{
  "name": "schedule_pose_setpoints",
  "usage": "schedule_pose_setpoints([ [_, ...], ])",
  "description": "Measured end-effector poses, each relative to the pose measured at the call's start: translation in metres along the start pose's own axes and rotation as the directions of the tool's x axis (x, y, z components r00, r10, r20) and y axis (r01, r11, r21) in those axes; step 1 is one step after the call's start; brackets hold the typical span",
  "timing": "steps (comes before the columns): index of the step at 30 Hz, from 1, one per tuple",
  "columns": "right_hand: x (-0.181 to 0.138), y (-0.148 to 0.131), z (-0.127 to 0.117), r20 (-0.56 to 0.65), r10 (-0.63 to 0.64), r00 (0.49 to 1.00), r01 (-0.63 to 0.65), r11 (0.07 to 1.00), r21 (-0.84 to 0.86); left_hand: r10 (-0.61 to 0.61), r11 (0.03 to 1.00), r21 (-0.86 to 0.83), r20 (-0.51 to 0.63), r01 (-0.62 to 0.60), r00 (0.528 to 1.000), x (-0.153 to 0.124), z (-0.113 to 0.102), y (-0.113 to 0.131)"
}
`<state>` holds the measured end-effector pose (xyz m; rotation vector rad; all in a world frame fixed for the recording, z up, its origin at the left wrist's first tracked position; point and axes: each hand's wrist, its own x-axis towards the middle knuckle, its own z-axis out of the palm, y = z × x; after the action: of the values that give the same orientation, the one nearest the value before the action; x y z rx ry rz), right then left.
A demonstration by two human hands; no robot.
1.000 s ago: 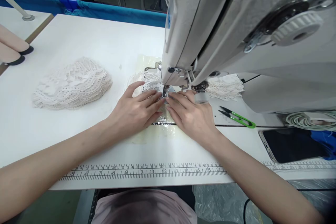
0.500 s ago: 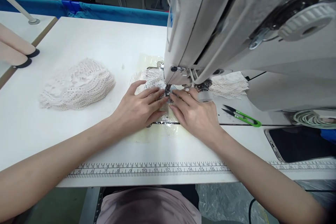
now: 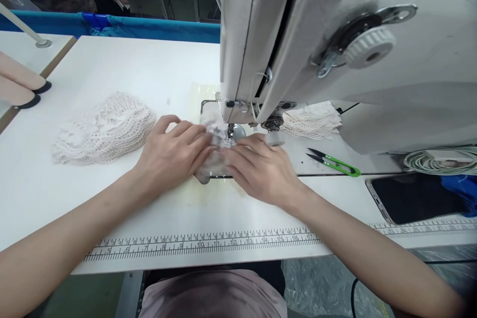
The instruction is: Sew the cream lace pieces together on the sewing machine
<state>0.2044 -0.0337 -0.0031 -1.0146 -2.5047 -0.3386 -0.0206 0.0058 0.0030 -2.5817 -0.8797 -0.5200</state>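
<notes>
A gathered piece of white lace [image 3: 219, 133], smeared by motion, lies by the presser foot [image 3: 231, 130] of a sewing machine [image 3: 257, 35]. On its left side my left hand [image 3: 175, 151] is closed with bent fingers on the lace edge. My right hand [image 3: 261, 166] has its fingertips on the lace's near right side, just in front of the foot; they are blurred, and the fingers look closed on the fabric. Part of the lace is hidden under the hands and the machine head.
A pile of white lace [image 3: 106, 129] lies at the left. More lace [image 3: 313, 119] sits behind the needle area. Green thread snips [image 3: 335, 163], a phone [image 3: 417, 198] and a coiled tape [image 3: 439, 160] lie at the right. A printed ruler [image 3: 216, 244] runs along the front edge.
My left hand has moved left and the right hand slightly nearer to me. The lace has shifted toward me at the foot. The view has also moved a little.
</notes>
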Motion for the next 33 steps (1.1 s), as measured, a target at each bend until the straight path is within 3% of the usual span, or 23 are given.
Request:
schedule_pose_setpoints([
  [2, -0.002, 0.000, -0.004, -0.112, 0.018, 0.994, -0.030, 0.994, -0.108, 0.059, 0.998, 0.026, -0.075, -0.057, 0.995, 0.001, -0.005, 0.002],
  [4, -0.003, -0.002, -0.008, -0.150, -0.008, 0.989, -0.008, 0.994, -0.107, 0.099, 0.995, -0.012, -0.113, -0.101, 0.989, 0.003, -0.006, 0.003],
  [8, -0.003, -0.011, -0.010, -0.033, -0.053, 0.998, 0.055, 0.997, 0.045, 0.114, 0.987, -0.113, -0.024, -0.116, 0.993, 0.004, 0.001, -0.001],
  [13, -0.004, -0.017, -0.011, -0.005, 0.049, 0.999, -0.049, 0.998, -0.025, 0.124, 0.983, -0.136, 0.027, -0.120, 0.992, 0.002, 0.007, -0.003],
  [20, -0.001, -0.010, -0.008, 0.152, 0.217, 0.964, -0.210, 0.976, -0.060, 0.168, 0.978, -0.129, 0.006, -0.166, 0.986, 0.003, 0.008, 0.002],
  [33, -0.003, 0.006, 0.000, 0.164, 0.235, 0.958, -0.223, 0.970, -0.093, 0.211, 0.973, -0.097, -0.017, -0.211, 0.977, 0.002, 0.005, 0.006],
])
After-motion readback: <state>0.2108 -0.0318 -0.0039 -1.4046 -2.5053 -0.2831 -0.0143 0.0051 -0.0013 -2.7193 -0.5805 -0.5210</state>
